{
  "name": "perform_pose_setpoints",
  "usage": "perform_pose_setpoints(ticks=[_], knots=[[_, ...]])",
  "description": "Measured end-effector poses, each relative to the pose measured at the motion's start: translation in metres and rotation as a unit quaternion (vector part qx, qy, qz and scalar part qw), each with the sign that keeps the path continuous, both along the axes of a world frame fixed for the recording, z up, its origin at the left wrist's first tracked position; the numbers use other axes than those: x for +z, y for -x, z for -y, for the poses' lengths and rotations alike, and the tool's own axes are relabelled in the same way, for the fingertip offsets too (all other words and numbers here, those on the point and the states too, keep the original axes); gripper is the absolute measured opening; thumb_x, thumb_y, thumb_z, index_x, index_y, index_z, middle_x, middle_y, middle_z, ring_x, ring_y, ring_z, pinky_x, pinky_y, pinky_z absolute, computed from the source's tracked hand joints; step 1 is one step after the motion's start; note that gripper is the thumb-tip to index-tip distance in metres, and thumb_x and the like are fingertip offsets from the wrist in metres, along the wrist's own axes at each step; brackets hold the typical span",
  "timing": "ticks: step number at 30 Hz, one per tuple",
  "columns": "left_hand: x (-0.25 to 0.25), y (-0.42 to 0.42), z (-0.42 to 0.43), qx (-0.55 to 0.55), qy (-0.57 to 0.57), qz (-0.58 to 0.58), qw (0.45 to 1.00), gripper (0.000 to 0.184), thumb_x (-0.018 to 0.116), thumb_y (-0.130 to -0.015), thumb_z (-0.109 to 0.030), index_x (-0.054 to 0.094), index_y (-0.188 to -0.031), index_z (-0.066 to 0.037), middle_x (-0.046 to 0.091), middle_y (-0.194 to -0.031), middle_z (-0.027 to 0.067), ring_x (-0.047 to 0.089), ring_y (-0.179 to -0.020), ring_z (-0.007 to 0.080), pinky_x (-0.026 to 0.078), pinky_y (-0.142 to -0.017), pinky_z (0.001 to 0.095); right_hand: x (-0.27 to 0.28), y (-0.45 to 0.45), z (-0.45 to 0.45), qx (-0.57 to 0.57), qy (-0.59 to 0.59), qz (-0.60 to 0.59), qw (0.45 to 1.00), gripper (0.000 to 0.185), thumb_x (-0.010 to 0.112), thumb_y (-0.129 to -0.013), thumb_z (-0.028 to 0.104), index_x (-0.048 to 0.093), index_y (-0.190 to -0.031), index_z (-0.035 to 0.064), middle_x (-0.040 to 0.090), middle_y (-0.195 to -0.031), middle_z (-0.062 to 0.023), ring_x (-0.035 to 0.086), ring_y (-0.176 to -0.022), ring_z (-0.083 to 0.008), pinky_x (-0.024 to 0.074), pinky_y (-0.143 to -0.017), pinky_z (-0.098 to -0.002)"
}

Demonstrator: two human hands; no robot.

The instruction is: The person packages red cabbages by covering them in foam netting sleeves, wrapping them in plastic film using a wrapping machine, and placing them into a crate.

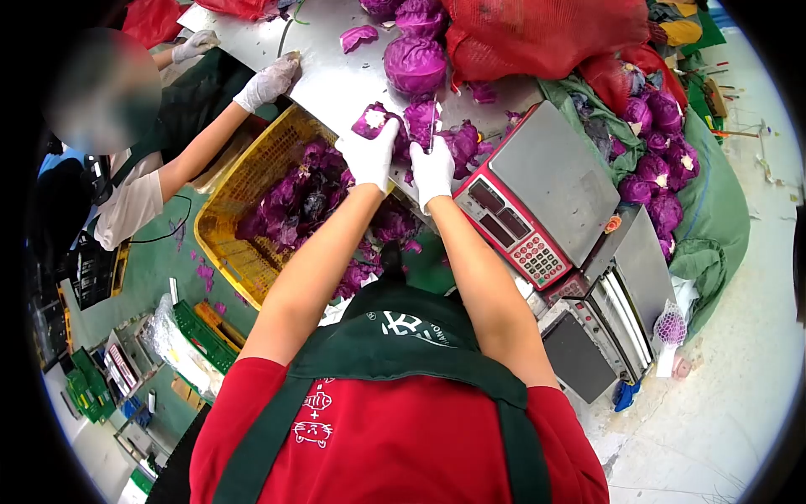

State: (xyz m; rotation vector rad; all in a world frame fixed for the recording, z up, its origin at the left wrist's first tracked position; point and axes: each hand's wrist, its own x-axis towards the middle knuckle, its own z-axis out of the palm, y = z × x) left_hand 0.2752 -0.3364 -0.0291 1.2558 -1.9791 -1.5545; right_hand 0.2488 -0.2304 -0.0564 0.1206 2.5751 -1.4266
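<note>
My left hand point(369, 155), in a white glove, is closed around a purple cabbage point(365, 128) whose pale cut stem faces up. Close beside it, my right gloved hand point(433, 172) grips a knife point(434, 124); its blade points away from me, and the handle is hidden in the fist. Another purple cabbage point(417, 118) lies just behind the blade; I cannot tell whether the blade touches it. Loose purple leaves point(463, 147) lie to the right of the knife. Farther back on the metal table point(323, 76) sits a whole cabbage point(415, 65).
Below the table edge stands a yellow crate point(220, 220) of cabbage leaves. To the right is a red weighing scale point(550, 181), with a wrapping machine point(617, 311) nearby. A red mesh sack point(537, 38) lies behind. On the left, a co-worker's gloved hand point(267, 82) rests at the table.
</note>
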Motion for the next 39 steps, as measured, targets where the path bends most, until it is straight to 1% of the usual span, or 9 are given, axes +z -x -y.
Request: perform_pose_setpoints(ticks=[5,9,14,17,26,29,33,37,39], knots=[[-0.013,-0.026,0.05,-0.019,-0.351,-0.155,0.923,0.084,0.077,-0.075,-0.041,0.033,-0.137,-0.007,0.044,-0.133,0.0165,0.047,-0.122,0.0304,0.045,-0.093,0.0563,-0.004,0.014,-0.007,-0.001,0.032,-0.037,0.999,0.028,0.062,-0.08,0.023,0.059,-0.098,0.0012,0.065,-0.087,-0.0194,0.063,-0.081,-0.0357,0.0472,-0.078,-0.0441],[-0.019,-0.055,0.073,-0.043,-0.511,-0.173,0.841,0.078,0.064,-0.08,-0.057,0.038,-0.137,-0.011,0.049,-0.133,0.0119,0.052,-0.12,0.027,0.051,-0.093,0.043,0.014,0.028,-0.008,0.013,0.021,-0.057,0.998,0.027,0.063,-0.079,0.021,0.06,-0.099,0.003,0.064,-0.083,-0.0175,0.063,-0.077,-0.033,0.0475,-0.074,-0.0425],[0.001,-0.078,0.083,-0.083,-0.605,-0.259,0.748,0.059,0.05,-0.09,-0.052,0.044,-0.133,-0.012,0.053,-0.129,0.012,0.052,-0.119,0.0279,0.048,-0.096,0.0468,0.033,0.041,-0.001,0.012,0.044,-0.127,0.991,0.037,0.065,-0.08,0.02,0.058,-0.11,0.0009,0.061,-0.076,-0.0159,0.06,-0.068,-0.0272,0.0472,-0.069,-0.0394],[-0.002,-0.079,0.088,-0.07,-0.715,-0.398,0.571,0.049,0.037,-0.094,-0.046,0.05,-0.124,-0.01,0.057,-0.122,0.014,0.055,-0.113,0.0291,0.051,-0.093,0.0468,0.06,0.044,0.004,0.0,0.095,-0.194,0.976,0.036,0.064,-0.082,0.014,0.056,-0.113,-0.0005,0.062,-0.079,-0.0115,0.059,-0.07,-0.021,0.0477,-0.071,-0.0356],[0.019,-0.107,0.093,0.065,-0.691,-0.374,0.615,0.053,0.041,-0.09,-0.046,0.05,-0.123,-0.005,0.057,-0.116,0.0165,0.058,-0.1,0.0366,0.058,-0.065,0.0427,0.112,0.005,0.031,0.149,0.23,0.053,0.96,0.045,0.063,-0.085,0.009,0.05,-0.128,0.0013,0.061,-0.089,-0.0065,0.051,-0.055,-0.0078,0.0452,-0.05,-0.0218],[0.017,-0.105,0.093,0.026,-0.738,-0.414,0.533,0.054,0.04,-0.091,-0.047,0.049,-0.124,-0.005,0.056,-0.117,0.0183,0.057,-0.101,0.0379,0.058,-0.062,0.042,0.085,-0.011,0.042,0.262,0.214,-0.017,0.941,0.047,0.062,-0.087,0.009,0.048,-0.131,0.0026,0.061,-0.093,-0.0069,0.051,-0.054,-0.008,0.0453,-0.049,-0.0219],[0.028,-0.104,0.088,0.033,-0.711,-0.419,0.564,0.063,0.041,-0.088,-0.053,0.046,-0.129,-0.006,0.052,-0.125,0.0207,0.055,-0.108,0.0395,0.058,-0.065,0.044,0.098,-0.017,0.032,0.214,0.232,0.051,0.948,0.036,0.059,-0.09,0.013,0.055,-0.125,0.0043,0.064,-0.091,-0.0041,0.051,-0.057,-0.0028,0.0401,-0.046,-0.0189],[0.006,-0.109,0.086,-0.094,-0.764,-0.395,0.502,0.069,0.037,-0.089,-0.056,0.04,-0.139,-0.008,0.043,-0.139,0.0167,0.039,-0.131,0.0346,0.044,-0.097,0.0557,0.107,-0.034,0.002,0.187,0.224,0.12,0.949,0.027,0.057,-0.092,0.015,0.06,-0.117,0.0048,0.062,-0.076,-0.0014,0.049,-0.052,-0.0035,0.0384,-0.043,-0.0185],[0.012,-0.095,0.067,-0.011,-0.733,-0.38,0.563,0.057,0.035,-0.093,-0.047,0.044,-0.133,-0.007,0.049,-0.132,0.0171,0.044,-0.126,0.0339,0.045,-0.097,0.0525,0.127,-0.043,-0.007,0.169,0.231,0.128,0.95,0.029,0.06,-0.091,0.018,0.06,-0.117,0.0037,0.062,-0.075,-0.0015,0.049,-0.052,-0.004,0.0375,-0.043,-0.0186]])
